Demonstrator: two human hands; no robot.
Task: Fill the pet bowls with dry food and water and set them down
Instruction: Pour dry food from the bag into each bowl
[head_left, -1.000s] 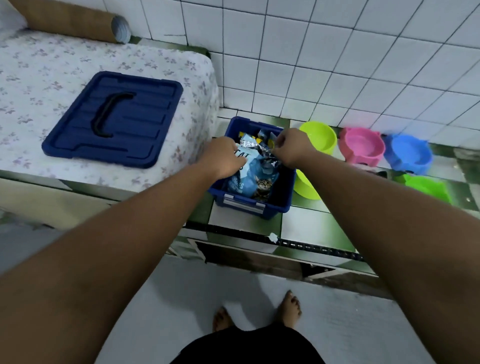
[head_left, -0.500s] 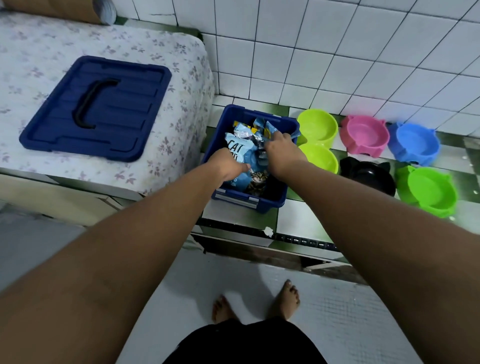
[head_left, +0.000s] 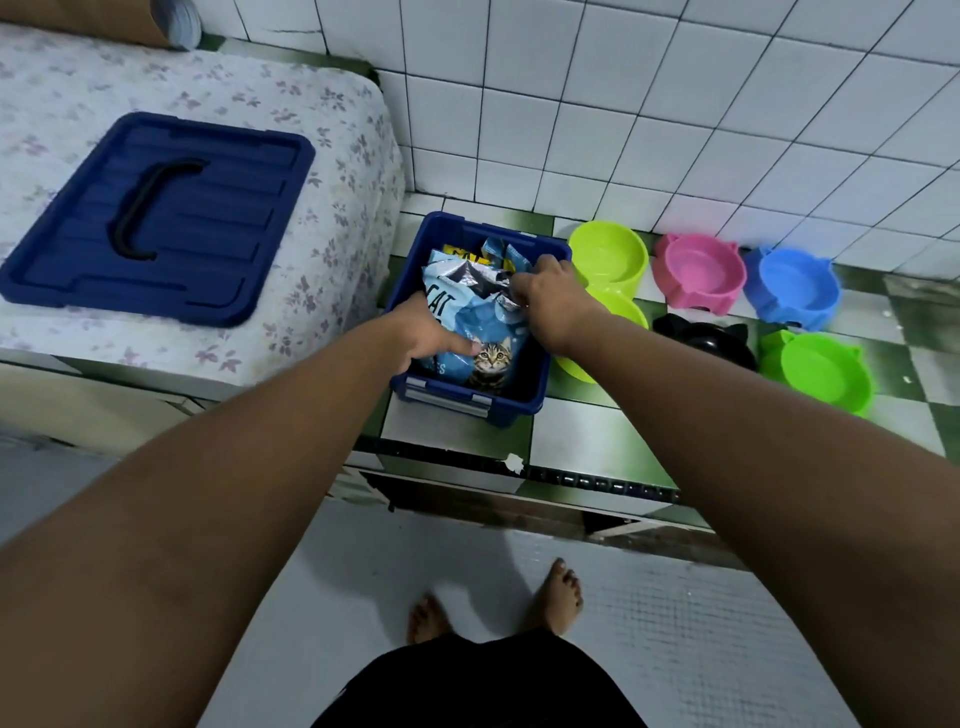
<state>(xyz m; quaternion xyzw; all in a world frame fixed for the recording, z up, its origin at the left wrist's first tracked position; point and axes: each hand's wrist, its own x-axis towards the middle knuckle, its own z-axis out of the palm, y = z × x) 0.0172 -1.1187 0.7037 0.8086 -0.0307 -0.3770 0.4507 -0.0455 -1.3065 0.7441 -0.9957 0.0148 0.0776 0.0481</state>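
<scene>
A light blue cat food bag (head_left: 475, 317) with a cat picture stands in an open dark blue storage box (head_left: 540, 384) on the tiled ledge. My left hand (head_left: 431, 332) grips the bag's lower left side, thumb pressed on its front. My right hand (head_left: 545, 299) pinches the crumpled silver top of the bag. Right of the box sit several pet bowls: a lime bowl (head_left: 608, 257), a second lime bowl (head_left: 621, 312) partly hidden by my right arm, a pink bowl (head_left: 698, 270), a blue bowl (head_left: 795, 286), a black bowl (head_left: 706, 340) and a green bowl (head_left: 818, 371).
The box's dark blue lid (head_left: 161, 218) with a black handle lies on a floral-covered surface (head_left: 332, 130) to the left. A white tiled wall (head_left: 623, 104) backs the ledge. My bare feet (head_left: 493, 603) stand on grey floor below the ledge's edge.
The view has tilted down and shifted, showing more bowls. My left hand slid lower down the bag's side. My right hand stays at the bag's top.
</scene>
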